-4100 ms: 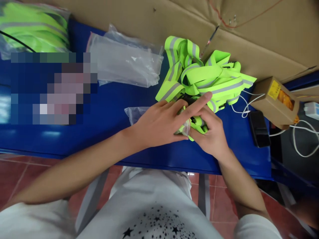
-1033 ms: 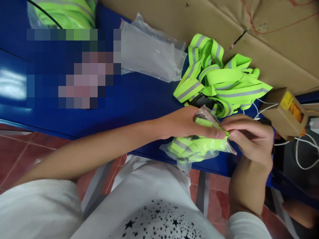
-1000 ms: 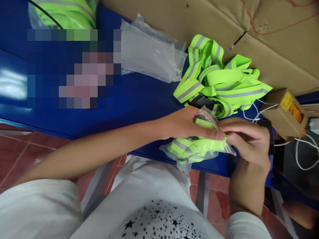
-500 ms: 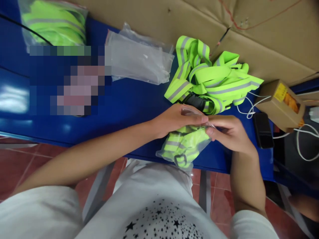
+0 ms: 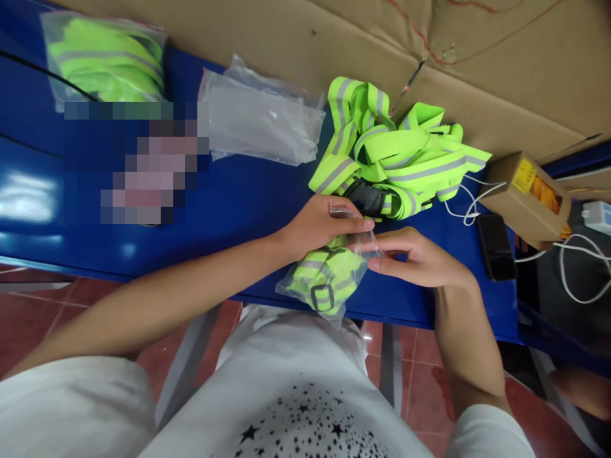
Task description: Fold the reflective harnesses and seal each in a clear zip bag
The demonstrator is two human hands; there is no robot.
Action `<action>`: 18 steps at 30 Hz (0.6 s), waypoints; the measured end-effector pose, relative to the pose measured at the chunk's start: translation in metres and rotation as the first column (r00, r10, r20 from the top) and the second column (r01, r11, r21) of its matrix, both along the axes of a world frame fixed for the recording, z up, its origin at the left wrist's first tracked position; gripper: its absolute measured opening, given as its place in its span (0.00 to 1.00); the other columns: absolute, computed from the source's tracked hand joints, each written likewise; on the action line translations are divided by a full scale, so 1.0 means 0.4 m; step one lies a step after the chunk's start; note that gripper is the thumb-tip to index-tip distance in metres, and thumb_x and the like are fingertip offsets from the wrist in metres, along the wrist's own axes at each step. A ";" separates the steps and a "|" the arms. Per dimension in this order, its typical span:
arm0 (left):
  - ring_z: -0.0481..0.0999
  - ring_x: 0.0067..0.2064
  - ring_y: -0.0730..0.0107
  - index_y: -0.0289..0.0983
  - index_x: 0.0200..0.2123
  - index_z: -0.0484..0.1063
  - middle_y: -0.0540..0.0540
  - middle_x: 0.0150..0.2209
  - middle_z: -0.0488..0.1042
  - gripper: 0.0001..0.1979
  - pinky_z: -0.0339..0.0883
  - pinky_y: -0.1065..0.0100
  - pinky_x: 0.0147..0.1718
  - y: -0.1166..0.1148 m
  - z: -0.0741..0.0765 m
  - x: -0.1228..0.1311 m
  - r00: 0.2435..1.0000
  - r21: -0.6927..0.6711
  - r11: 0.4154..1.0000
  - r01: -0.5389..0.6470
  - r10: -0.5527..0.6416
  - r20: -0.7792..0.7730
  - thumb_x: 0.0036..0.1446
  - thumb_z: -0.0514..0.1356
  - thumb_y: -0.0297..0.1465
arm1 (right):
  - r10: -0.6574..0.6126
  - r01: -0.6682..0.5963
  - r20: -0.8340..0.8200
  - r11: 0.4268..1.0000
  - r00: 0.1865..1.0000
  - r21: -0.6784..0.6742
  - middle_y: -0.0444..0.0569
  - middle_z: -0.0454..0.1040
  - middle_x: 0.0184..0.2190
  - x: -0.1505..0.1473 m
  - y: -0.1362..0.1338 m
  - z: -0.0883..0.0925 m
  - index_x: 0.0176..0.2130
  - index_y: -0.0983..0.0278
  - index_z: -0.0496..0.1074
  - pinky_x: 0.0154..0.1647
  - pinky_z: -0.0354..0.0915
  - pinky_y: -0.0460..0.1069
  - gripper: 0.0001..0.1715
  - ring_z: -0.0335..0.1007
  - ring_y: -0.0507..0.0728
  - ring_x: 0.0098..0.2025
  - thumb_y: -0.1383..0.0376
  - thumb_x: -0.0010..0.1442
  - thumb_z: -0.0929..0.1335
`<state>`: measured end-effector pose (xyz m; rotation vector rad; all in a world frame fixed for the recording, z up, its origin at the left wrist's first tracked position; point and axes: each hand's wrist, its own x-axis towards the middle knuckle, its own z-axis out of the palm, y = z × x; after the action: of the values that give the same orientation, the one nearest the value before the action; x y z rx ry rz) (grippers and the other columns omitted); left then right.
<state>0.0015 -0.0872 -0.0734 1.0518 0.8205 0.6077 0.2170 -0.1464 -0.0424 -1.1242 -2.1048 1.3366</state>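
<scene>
Head view: left hand (image 5: 312, 222) clamps fingers on a bag (image 5: 291, 288) of straps (image 5: 342, 270); right hand (image 5: 417, 257) touches it, finger hold unclear; likely light, soft, slippery, best gripped at the mouth.

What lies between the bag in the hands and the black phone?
In the head view, the right hand lies between them, touching the bag; past it, a stretch of blue table runs to the phone.

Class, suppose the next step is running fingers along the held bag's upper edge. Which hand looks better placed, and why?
Probably the right hand: its thumb and forefinger are spread apart at the upper edge of the clear bag, while the left hand looks busy pinching that edge.
</scene>
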 end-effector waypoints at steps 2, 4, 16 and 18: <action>0.77 0.33 0.72 0.34 0.31 0.80 0.47 0.31 0.80 0.20 0.69 0.71 0.35 0.009 0.004 -0.003 1.000 0.000 1.000 0.010 -0.010 -0.014 0.43 0.79 0.42 | -0.086 0.086 -0.043 0.996 0.995 -0.013 0.45 0.85 0.39 -0.009 -0.002 -0.007 0.52 0.58 0.83 0.34 0.74 0.46 0.16 0.79 0.53 0.35 0.57 0.67 0.73; 0.78 0.34 0.71 0.35 0.37 0.80 0.47 0.34 0.81 0.23 0.71 0.71 0.36 0.016 0.009 -0.006 0.999 -0.061 0.997 0.040 -0.039 0.027 0.43 0.79 0.43 | -0.181 0.177 -0.092 0.983 0.979 -0.048 0.43 0.84 0.33 -0.007 -0.007 -0.007 0.49 0.59 0.84 0.29 0.71 0.45 0.15 0.75 0.50 0.29 0.56 0.67 0.73; 0.80 0.42 0.69 0.38 0.50 0.78 0.48 0.43 0.82 0.33 0.71 0.68 0.45 -0.006 0.012 0.005 0.962 -0.323 0.918 0.232 -0.167 0.216 0.39 0.81 0.29 | -0.456 0.455 -0.154 0.889 0.876 -0.046 0.42 0.74 0.22 0.051 -0.005 0.030 0.37 0.61 0.83 0.23 0.63 0.46 0.15 0.65 0.49 0.21 0.52 0.64 0.75; 0.80 0.43 0.67 0.35 0.48 0.81 0.45 0.43 0.83 0.27 0.71 0.67 0.45 0.008 0.021 0.001 0.954 -0.257 0.930 0.263 -0.211 0.214 0.43 0.79 0.31 | -0.518 0.530 -0.175 0.848 0.837 0.022 0.42 0.73 0.25 0.027 0.007 0.007 0.44 0.59 0.82 0.26 0.64 0.46 0.15 0.66 0.50 0.24 0.52 0.64 0.75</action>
<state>0.0018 -0.0841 -0.0650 0.8039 0.5864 0.3605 0.2278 -0.1438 -0.0394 -1.3813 -1.5486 1.0371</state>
